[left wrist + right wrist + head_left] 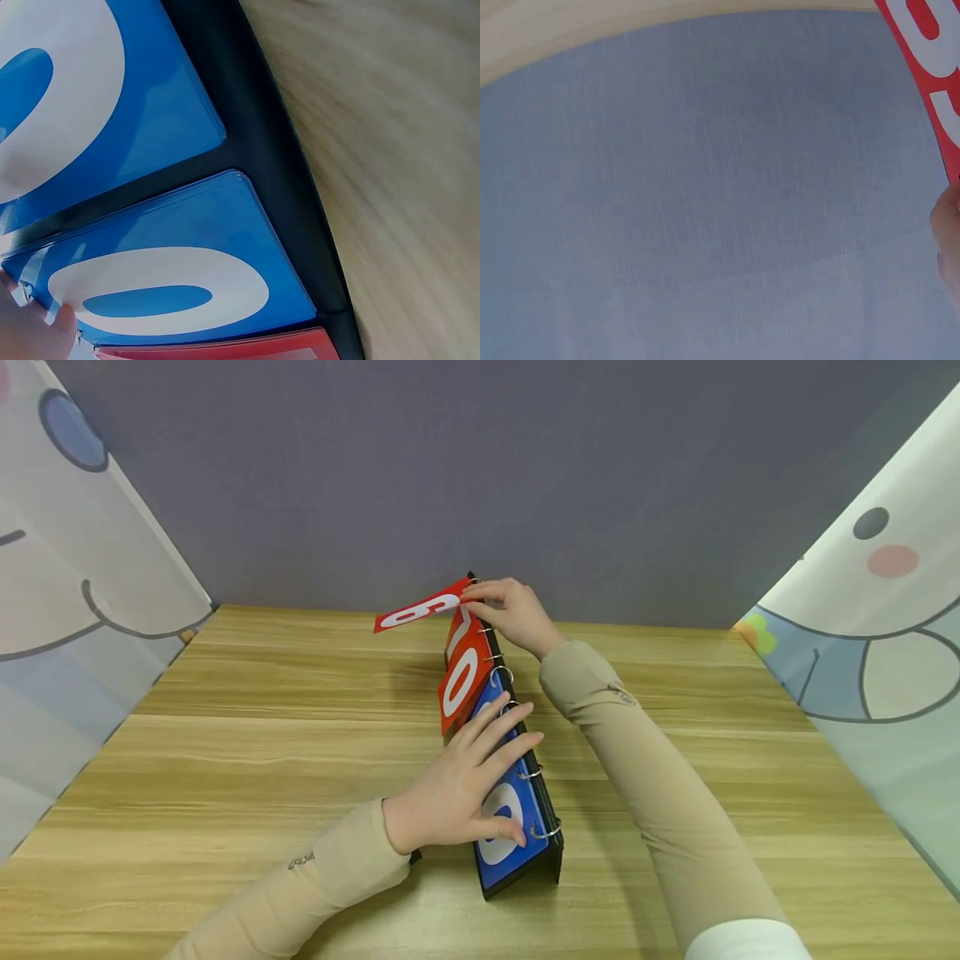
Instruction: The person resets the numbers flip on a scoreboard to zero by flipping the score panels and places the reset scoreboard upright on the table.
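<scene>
A black flip scoreboard [557, 852] stands on the table like a tent, its number cards hung on metal rings along the top. At its far end my right hand [517, 614] pinches a red card [416, 612] with a white 6-shaped digit by its ring edge. That card sticks out leftward, lifted off the red cards below. Another red card [461, 685], showing a 0, hangs tilted outward nearer the middle. My left hand [457, 797] lies with fingers spread over the blue cards, its fingertips by the rings. In the left wrist view a blue 0 card [262, 262] shows beside the fingers.
The scoreboard rests on a wood-grain table [262, 735]. Behind the table rises a grey fabric panel [480, 468]. Panels with cartoon prints stand at the left [90, 568] and right [885, 610] sides.
</scene>
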